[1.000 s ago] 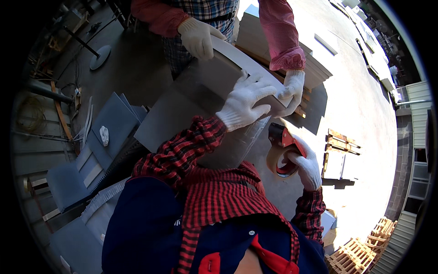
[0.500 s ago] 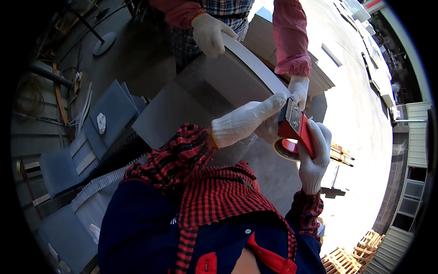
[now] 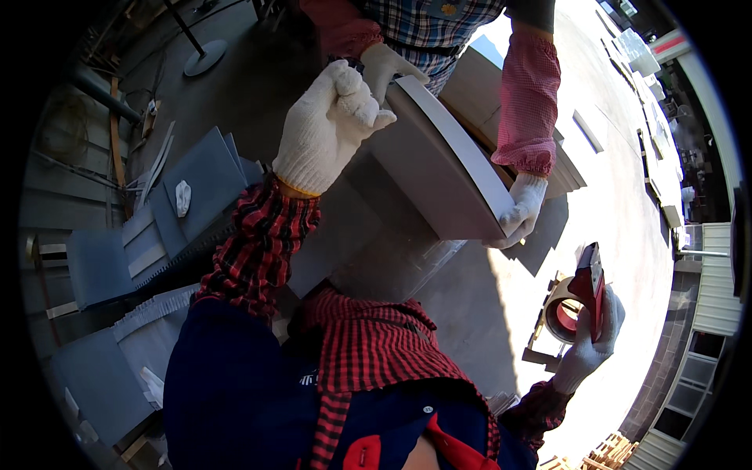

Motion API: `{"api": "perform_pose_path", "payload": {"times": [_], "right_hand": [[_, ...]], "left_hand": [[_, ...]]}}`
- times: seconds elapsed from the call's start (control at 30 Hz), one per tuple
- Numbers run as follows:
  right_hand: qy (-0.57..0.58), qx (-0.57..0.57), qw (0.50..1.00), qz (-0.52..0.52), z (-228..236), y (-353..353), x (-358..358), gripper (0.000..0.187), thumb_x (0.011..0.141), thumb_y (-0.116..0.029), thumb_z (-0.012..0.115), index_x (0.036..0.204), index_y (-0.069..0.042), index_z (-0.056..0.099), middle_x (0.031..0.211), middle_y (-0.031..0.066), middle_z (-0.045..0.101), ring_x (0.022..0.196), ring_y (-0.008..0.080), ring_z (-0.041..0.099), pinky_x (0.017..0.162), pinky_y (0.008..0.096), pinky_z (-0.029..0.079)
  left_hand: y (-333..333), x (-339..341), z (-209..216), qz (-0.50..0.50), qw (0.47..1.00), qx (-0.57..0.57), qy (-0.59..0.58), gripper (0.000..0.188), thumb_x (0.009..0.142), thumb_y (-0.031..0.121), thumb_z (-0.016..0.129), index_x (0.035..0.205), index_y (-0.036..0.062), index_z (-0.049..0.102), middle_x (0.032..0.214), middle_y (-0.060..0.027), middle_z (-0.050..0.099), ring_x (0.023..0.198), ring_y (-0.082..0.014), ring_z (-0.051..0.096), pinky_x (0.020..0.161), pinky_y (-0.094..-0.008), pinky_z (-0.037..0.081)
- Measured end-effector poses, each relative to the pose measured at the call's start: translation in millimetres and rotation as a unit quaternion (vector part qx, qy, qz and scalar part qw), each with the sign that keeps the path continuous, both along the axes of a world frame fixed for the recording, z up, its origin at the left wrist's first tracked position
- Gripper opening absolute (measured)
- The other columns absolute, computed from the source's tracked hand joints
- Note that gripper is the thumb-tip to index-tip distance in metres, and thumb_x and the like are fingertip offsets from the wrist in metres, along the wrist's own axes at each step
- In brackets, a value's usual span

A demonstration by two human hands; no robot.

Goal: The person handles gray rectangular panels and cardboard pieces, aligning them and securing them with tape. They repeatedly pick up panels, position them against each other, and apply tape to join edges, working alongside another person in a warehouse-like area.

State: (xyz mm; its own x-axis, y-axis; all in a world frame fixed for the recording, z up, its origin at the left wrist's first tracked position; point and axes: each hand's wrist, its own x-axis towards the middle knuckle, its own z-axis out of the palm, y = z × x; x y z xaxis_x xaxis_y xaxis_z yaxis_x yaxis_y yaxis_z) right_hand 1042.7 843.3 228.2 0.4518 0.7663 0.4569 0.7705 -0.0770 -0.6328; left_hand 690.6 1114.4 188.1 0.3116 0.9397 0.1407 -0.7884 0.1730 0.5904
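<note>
My left hand [image 3: 319, 135], in a white knit glove, is raised beside the co-worker's gloved hand. Its fingers are curled and the thumb sticks out; what they hold, if anything, is hidden. Out to the right, my gloved right hand [image 3: 589, 345] grips a red tape dispenser [image 3: 589, 286] with a wide tape roll [image 3: 559, 310] on it. A large pale box [image 3: 427, 168] stands tilted in front of me, its white upper edge facing away. A co-worker in pink sleeves holds it, one glove [image 3: 384, 69] at the top corner, the other glove [image 3: 523, 210] at the lower right corner.
Grey flat sheets [image 3: 205, 176] are stacked to the left, with a crumpled white scrap [image 3: 182, 198] on them. More flat cartons [image 3: 110, 384] lie at lower left. Behind the co-worker is a pile of boards [image 3: 564, 168]. Wooden pallets [image 3: 611, 453] sit at lower right.
My left hand has left the box's near corner and moved up and left. The tape dispenser in my right hand has swung away down and right. The co-worker's lower hand has shifted to the box's corner.
</note>
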Motion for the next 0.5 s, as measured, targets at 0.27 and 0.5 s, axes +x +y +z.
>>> {"api": "perform_pose_path", "payload": {"times": [0.27,0.5], "right_hand": [[-0.011,-0.003,0.987,0.160,-5,65,-19,0.049,0.076,0.000,0.070,0.124,-0.002,0.067,0.126,0.0175,0.057,0.116,0.0327,0.058,0.100,0.0424,0.046],[-0.074,0.006,0.974,0.214,-10,82,-31,0.053,0.068,0.004,0.074,0.121,-0.003,0.068,0.121,0.0163,0.058,0.111,0.0334,0.059,0.095,0.0434,0.048]], "left_hand": [[-39,58,-46,-0.325,0.904,-0.001,0.278,0.069,0.102,0.065,0.035,0.087,0.0065,0.068,0.077,-0.0056,0.065,0.078,-0.0169,0.068,0.082,-0.0337,0.056],[-49,83,-18,-0.367,0.897,0.004,0.246,0.067,0.101,0.067,0.039,0.101,0.0069,0.069,0.089,-0.0057,0.069,0.081,-0.0148,0.067,0.079,-0.0276,0.055]]}}
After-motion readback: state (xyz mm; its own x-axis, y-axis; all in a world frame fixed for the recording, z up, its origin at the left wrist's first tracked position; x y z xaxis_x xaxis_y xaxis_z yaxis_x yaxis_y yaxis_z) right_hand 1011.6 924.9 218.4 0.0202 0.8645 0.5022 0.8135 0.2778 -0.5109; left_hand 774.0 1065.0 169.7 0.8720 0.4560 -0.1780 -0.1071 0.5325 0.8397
